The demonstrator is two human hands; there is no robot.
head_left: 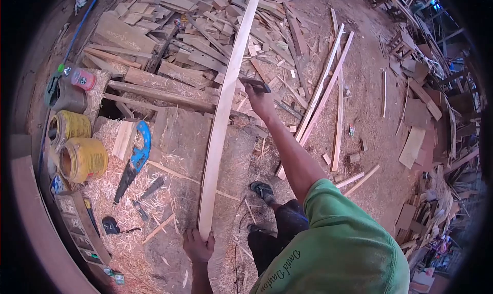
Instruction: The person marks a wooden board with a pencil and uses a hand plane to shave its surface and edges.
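A long pale plank (224, 114) runs from the lower middle up past the top edge of the view. My left hand (197, 247) is closed round its near end, with the fingers curled over the end. Further along, at the plank's right edge, my right hand (260, 103) grips a dark tool (257, 85), whose exact shape is partly hidden by the hand. Under the plank lies a broad wooden work surface (177, 140) strewn with shavings.
A blue-handled saw (141, 145), a black tape measure (110, 225) and yellow containers (84, 159) are on the left. Piled offcuts (205, 42) lie beyond the work surface. Long strips (323, 94) rest on the ground at right, and stacked boards (416, 140) stand far right.
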